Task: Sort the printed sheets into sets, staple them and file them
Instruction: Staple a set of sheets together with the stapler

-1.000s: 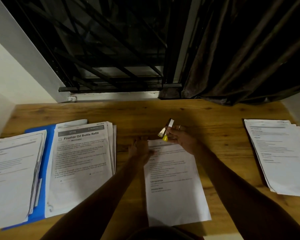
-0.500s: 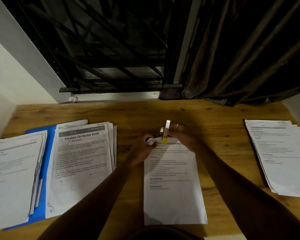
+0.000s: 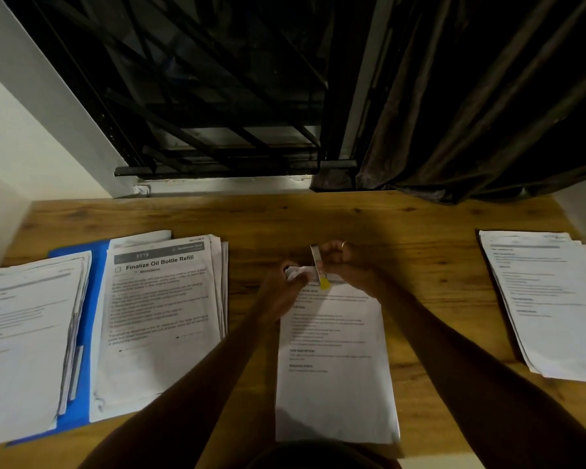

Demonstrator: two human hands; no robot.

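Head view: the left hand (image 3: pixel 286 286) has gone from lying flat beside the paper to pinching the curled top-left corner of the centre set (image 3: pixel 335 367). The stapler (image 3: pixel 317 264) has swung from a tilt to near upright, yellow end down on that corner.

The right hand (image 3: pixel 349 265) grips the stapler, fingers curled round it, a ring showing. The corner is likely lifted so the stapler mouth can slide over it; whether it already bites is too small to tell.

The centre set lies lower middle of frame on the bench (image 3: pixel 420 225), long edge toward the person. At left, the titled stack (image 3: pixel 159 316) and the left stack (image 3: pixel 24 333) lie on the blue folder (image 3: pixel 94 299), probably filed already. The right stack (image 3: pixel 548 306) at the frame's right edge probably waits for sorting.
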